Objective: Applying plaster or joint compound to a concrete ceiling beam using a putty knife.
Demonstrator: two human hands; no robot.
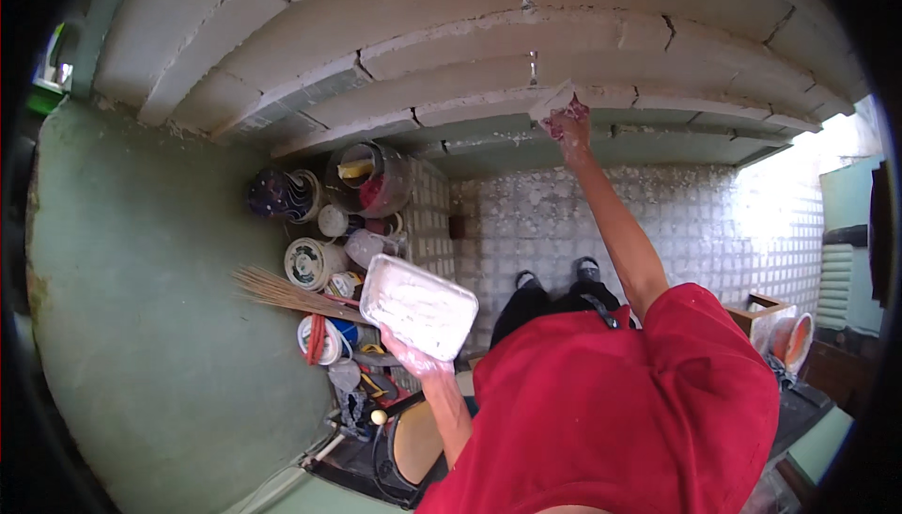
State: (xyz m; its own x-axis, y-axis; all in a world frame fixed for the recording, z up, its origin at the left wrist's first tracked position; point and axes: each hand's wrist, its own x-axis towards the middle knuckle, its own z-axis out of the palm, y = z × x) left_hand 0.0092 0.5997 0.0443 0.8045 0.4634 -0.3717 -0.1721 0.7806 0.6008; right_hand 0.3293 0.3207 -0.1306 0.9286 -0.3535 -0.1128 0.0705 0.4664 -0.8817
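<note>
My left hand [418, 356], smeared with white paste, holds up a shallow rectangular tray [373, 319] from below and its near side. White paste [423, 303] is spread over the tray's floor. At the end of my stretched right arm, my right hand [569, 123] is closed around a putty knife [552, 101] with a pale, coated blade. That blade lies at the lower edge of a wall of pale blocks [498, 44], and I cannot tell how firmly it touches. Dark gaps show at several block joints, and white smears run along the edges.
Left of the tray stand several buckets [305, 263], a large clear tub [399, 176], a bundle of thin sticks [291, 290] and a chair [418, 443]. A green wall [160, 307] rises at the left. The tiled floor [526, 204] is spotted white. A wooden box [756, 312] stands at the right.
</note>
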